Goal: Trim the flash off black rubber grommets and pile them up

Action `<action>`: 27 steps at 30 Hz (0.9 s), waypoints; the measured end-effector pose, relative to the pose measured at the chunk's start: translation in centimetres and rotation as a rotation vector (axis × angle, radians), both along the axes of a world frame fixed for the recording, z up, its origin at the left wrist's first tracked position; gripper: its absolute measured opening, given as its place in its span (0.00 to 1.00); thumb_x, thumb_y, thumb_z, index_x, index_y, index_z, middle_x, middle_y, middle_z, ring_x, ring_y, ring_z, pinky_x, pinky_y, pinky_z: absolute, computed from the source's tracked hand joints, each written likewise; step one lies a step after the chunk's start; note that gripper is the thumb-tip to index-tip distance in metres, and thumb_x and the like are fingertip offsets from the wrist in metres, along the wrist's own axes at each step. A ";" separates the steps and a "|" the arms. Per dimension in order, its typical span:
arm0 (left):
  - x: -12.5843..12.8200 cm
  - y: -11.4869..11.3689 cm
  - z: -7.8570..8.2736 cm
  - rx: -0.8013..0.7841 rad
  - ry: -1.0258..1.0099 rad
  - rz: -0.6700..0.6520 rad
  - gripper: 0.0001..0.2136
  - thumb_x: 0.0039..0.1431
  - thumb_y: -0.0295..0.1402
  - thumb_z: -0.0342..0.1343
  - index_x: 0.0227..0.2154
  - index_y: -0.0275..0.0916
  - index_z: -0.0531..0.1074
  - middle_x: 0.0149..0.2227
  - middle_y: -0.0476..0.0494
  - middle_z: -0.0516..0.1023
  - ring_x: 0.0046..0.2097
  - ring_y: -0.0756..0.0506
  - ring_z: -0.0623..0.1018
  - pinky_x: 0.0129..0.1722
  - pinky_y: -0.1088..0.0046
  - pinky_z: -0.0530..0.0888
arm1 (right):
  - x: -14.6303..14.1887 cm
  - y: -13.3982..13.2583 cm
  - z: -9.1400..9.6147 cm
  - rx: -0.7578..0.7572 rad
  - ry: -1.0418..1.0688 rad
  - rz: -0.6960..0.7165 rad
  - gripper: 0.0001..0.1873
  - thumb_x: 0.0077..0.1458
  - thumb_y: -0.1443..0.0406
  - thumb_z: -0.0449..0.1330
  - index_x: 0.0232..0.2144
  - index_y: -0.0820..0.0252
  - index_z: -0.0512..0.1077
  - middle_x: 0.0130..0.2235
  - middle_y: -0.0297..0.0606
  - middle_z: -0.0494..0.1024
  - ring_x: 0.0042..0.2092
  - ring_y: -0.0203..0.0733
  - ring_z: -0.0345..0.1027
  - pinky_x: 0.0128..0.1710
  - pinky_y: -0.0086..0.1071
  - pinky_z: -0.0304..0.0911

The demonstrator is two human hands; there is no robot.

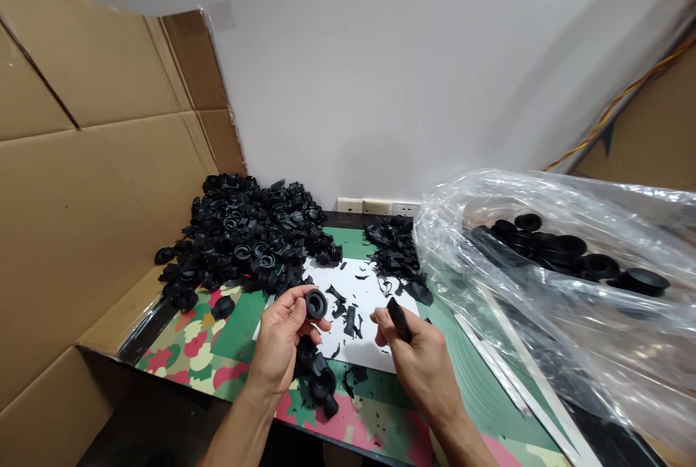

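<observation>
My left hand pinches a small black rubber ring part between thumb and fingers, above the white sheet. Several more black rubber parts hang or lie just under that hand. My right hand is closed round a thin black tool whose tip points up toward the ring part. The two hands are a short way apart, over the front of the table.
A big heap of black rubber parts lies at the back left. Black trimmings pile at the back middle. A clear plastic bag with black parts fills the right. Cardboard walls the left. The table has a camouflage cover.
</observation>
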State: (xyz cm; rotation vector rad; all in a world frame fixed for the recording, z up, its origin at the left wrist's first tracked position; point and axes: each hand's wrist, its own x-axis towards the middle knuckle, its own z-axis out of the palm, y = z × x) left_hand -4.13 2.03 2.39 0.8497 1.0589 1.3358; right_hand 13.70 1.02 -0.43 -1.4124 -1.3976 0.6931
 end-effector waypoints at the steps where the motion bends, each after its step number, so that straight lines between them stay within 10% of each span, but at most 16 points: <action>1: 0.0 0.0 -0.1 0.000 0.001 -0.005 0.19 0.47 0.43 0.64 0.37 0.33 0.76 0.26 0.42 0.78 0.25 0.48 0.76 0.21 0.78 0.68 | 0.0 0.0 0.0 0.015 0.005 0.007 0.17 0.55 0.56 0.52 0.19 0.58 0.68 0.19 0.35 0.71 0.23 0.41 0.64 0.23 0.31 0.57; 6: 0.1 -0.1 -0.2 0.020 0.017 -0.037 0.18 0.51 0.43 0.62 0.39 0.33 0.75 0.26 0.40 0.78 0.25 0.49 0.75 0.21 0.78 0.67 | -0.1 -0.1 -0.4 0.149 0.043 0.003 0.11 0.53 0.64 0.53 0.36 0.59 0.72 0.34 0.40 0.78 0.34 0.44 0.71 0.32 0.33 0.63; 18: 0.8 -0.1 0.0 0.037 0.060 -0.089 0.20 0.52 0.41 0.61 0.43 0.32 0.75 0.25 0.40 0.78 0.23 0.51 0.72 0.20 0.79 0.66 | -0.6 -1.0 0.8 -0.011 0.132 0.087 0.15 0.54 0.55 0.54 0.28 0.60 0.73 0.26 0.37 0.75 0.28 0.41 0.66 0.28 0.31 0.59; 27: 2.5 -0.2 0.4 0.100 0.213 0.036 0.23 0.34 0.33 0.71 0.38 0.34 0.76 0.32 0.44 0.78 0.30 0.49 0.76 0.28 0.77 0.73 | -1.2 -0.6 -0.3 -0.166 0.525 0.122 0.21 0.49 0.50 0.60 0.34 0.63 0.73 0.29 0.40 0.78 0.25 0.38 0.65 0.24 0.30 0.57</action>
